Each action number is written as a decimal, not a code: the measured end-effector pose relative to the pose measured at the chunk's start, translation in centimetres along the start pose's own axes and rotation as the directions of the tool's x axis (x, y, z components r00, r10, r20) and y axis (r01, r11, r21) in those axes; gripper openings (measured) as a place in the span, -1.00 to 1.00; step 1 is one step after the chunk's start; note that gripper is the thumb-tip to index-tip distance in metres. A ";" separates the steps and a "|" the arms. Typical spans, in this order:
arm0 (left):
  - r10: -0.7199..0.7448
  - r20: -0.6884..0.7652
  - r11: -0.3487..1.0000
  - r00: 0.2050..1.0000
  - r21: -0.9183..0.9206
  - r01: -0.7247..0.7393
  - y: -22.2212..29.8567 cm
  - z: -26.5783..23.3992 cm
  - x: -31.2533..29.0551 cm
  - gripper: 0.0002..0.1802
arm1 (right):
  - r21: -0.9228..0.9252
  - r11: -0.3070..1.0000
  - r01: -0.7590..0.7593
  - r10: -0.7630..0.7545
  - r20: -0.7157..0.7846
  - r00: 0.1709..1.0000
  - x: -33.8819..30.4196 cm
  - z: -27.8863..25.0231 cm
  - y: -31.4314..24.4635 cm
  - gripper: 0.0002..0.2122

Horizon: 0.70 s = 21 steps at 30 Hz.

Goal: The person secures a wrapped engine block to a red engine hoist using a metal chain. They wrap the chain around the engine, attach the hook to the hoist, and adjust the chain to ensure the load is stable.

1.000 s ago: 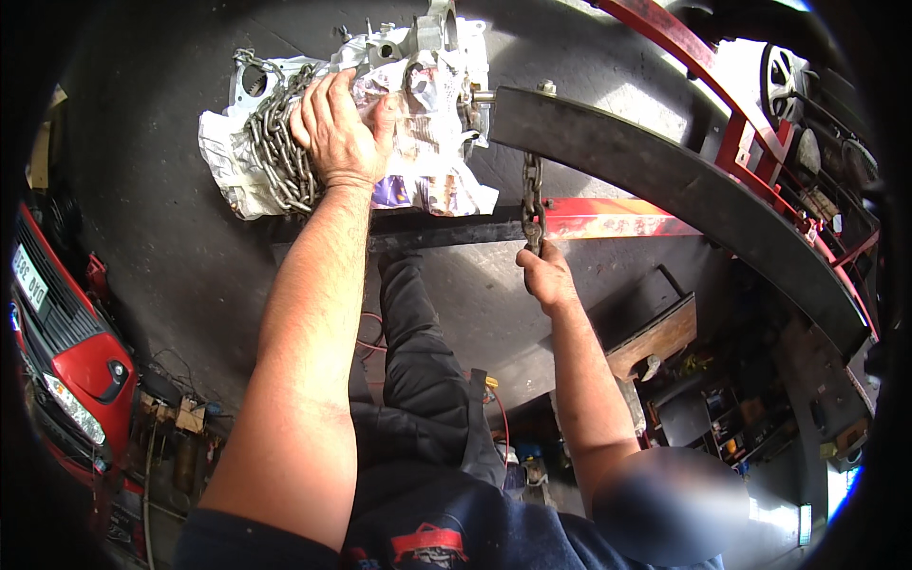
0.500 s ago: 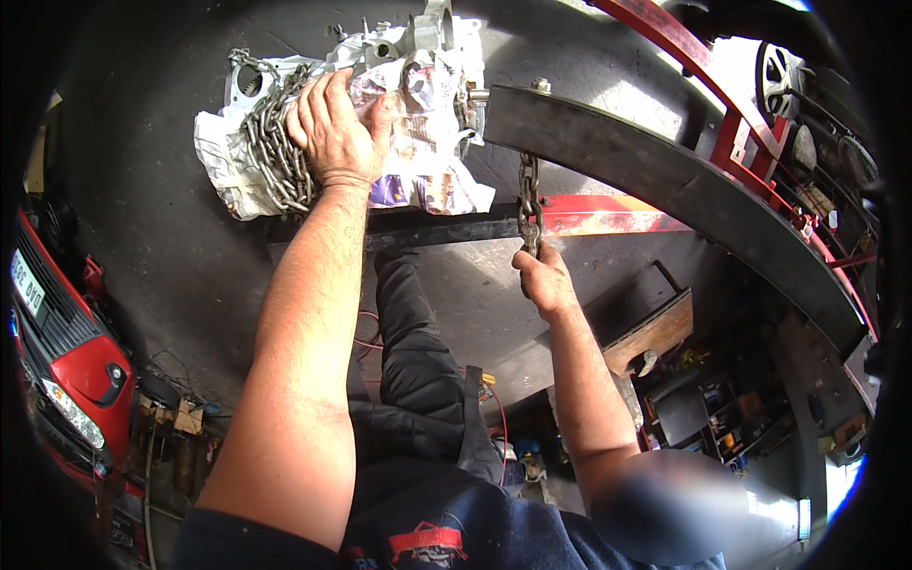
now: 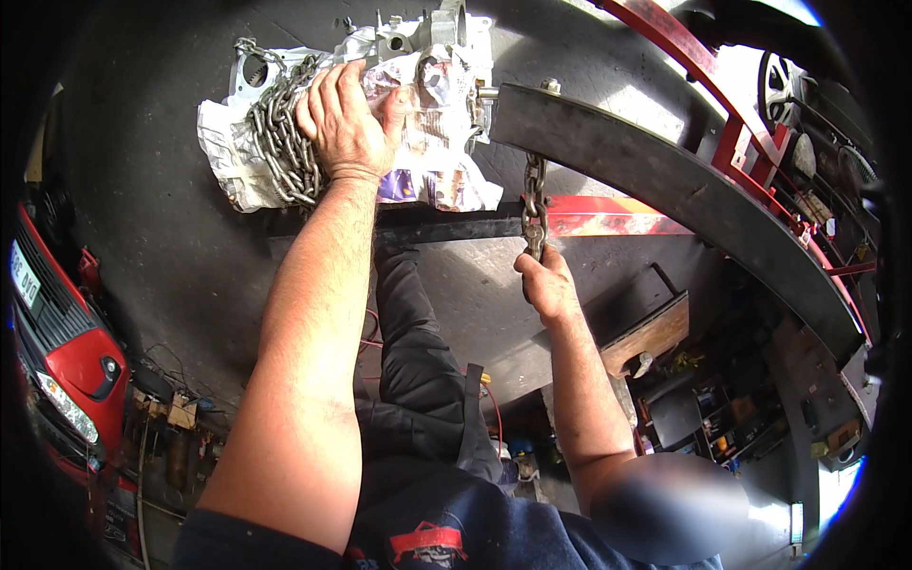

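My left hand (image 3: 353,128) lies flat with fingers spread on a silvery metal casing (image 3: 404,46), which looks like a gearbox or engine part. Printed paper or plastic sheeting (image 3: 442,123) covers much of its near side. Beside my fingers, a loose heap of steel chain (image 3: 281,142) drapes over the casing. To the right, my right hand (image 3: 548,285) is closed round the lower end of a short chain (image 3: 535,195) hanging from a dark steel boom (image 3: 646,157). My fingers hide what is at that end.
A red beam (image 3: 608,217) runs low behind the hanging chain, with a dark bar (image 3: 437,228) to its left. A red frame (image 3: 703,57) rises at the upper right. A red car (image 3: 81,370) stands at the left. A wooden board (image 3: 651,332) lies by my right forearm.
The casing, chain heap and boom sit slightly further right in the picture. My left hand stays on the casing, and my right hand keeps its hold on the hanging chain.
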<state>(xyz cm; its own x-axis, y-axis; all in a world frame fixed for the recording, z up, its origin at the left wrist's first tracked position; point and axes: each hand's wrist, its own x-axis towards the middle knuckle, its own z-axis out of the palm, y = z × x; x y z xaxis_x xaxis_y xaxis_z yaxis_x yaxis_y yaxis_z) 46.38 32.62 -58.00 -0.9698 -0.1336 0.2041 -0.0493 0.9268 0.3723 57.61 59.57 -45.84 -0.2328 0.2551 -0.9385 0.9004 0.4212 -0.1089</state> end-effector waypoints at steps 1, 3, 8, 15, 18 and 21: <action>0.003 -0.005 1.000 1.000 0.001 -0.003 0.0 0.0 0.0 -0.30 | -0.023 1.000 -0.009 0.009 -0.003 1.000 0.0 0.0 -0.1 -0.68; -0.001 0.001 1.000 1.000 -0.002 0.001 -0.1 0.1 0.0 -0.30 | -0.021 1.000 0.001 -0.001 0.009 1.000 -0.1 0.0 0.0 -0.69; 0.000 0.000 1.000 1.000 0.000 0.000 0.0 -0.1 0.0 -0.30 | 0.003 1.000 -0.011 0.011 0.018 1.000 -0.3 0.3 0.6 -0.70; -0.007 0.013 1.000 1.000 0.002 0.007 0.1 -0.2 0.0 -0.32 | 0.007 1.000 0.024 -0.024 0.007 1.000 -0.4 0.5 0.6 -0.70; -0.003 0.011 1.000 1.000 -0.005 0.003 0.1 -0.2 0.0 -0.33 | -0.002 1.000 0.000 0.000 0.018 1.000 -0.7 0.7 0.5 -0.70; 0.003 -0.001 1.000 1.000 -0.003 -0.003 0.0 -0.1 0.0 -0.33 | -0.016 1.000 0.004 -0.004 0.022 1.000 -1.2 0.9 0.3 -0.70</action>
<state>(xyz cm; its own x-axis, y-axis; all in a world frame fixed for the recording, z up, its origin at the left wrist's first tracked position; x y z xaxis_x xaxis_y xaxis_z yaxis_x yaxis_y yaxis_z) 46.42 32.63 -57.91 -0.9698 -0.1311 0.2056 -0.0459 0.9263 0.3740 58.46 58.64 -45.04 -0.2285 0.2344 -0.9449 0.8934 0.4360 -0.1079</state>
